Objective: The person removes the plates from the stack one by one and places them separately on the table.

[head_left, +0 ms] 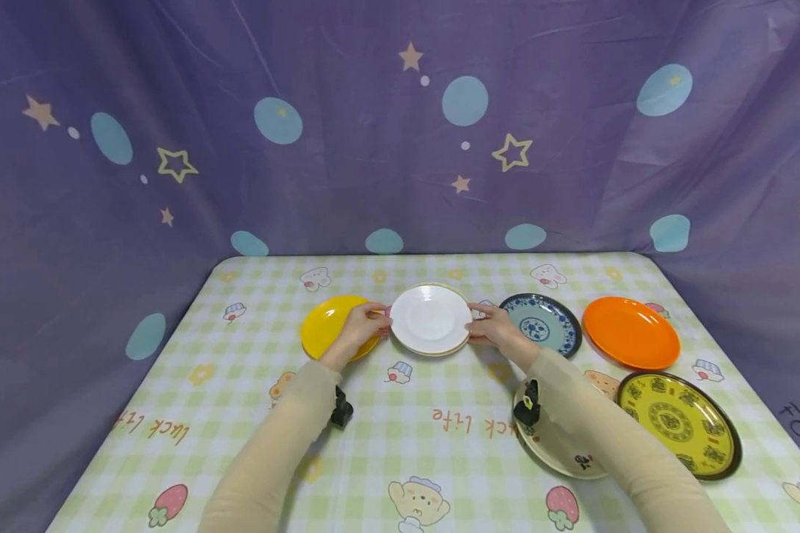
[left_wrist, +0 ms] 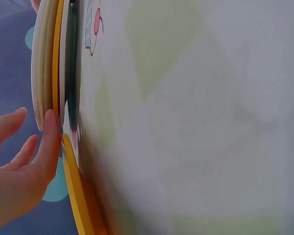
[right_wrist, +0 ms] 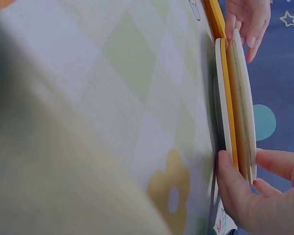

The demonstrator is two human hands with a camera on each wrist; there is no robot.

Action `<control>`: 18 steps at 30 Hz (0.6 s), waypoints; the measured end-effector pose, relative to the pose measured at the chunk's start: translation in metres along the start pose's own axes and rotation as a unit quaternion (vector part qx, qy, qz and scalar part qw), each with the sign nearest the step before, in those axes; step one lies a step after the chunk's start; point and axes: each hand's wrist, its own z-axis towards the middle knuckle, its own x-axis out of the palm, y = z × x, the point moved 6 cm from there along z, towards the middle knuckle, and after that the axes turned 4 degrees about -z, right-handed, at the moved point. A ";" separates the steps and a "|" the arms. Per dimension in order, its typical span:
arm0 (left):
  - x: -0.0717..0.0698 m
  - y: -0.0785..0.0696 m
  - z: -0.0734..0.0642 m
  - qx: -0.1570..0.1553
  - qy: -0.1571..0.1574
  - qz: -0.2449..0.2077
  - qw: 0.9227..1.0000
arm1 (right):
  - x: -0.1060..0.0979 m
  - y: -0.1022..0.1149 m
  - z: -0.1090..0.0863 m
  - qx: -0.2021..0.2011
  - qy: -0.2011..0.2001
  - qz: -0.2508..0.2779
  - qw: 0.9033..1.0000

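Between the two hands is a stack of plates, with a white plate (head_left: 431,318) on top. The wrist views show its layered rims, including a yellow-orange rim (right_wrist: 229,103) and a white one under it. My right hand (head_left: 496,328) pinches the stack's right edge, thumb at the top rim and a finger low at the side. My left hand (head_left: 365,326) touches the opposite edge with a fingertip; its thumb stands off the rim in the left wrist view. A yellow plate (head_left: 323,326) lies beside the stack, partly covered by the left hand.
Right of the stack lie a blue patterned plate (head_left: 552,326) and an orange plate (head_left: 631,333). Nearer are a yellow-green patterned plate (head_left: 680,422) and a cream plate (head_left: 553,451), partly hidden by the right forearm. A purple curtain (head_left: 373,148) hangs behind the checked tablecloth (head_left: 373,459).
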 end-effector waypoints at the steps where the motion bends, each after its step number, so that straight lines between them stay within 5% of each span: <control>1: 0.001 0.001 0.000 -0.002 -0.003 0.002 1.000 | 0.000 -0.001 0.000 0.002 -0.001 0.000 1.000; 18: 0.011 0.000 0.003 -0.023 -0.036 0.006 0.999 | 0.000 -0.001 0.001 0.001 0.005 0.010 1.000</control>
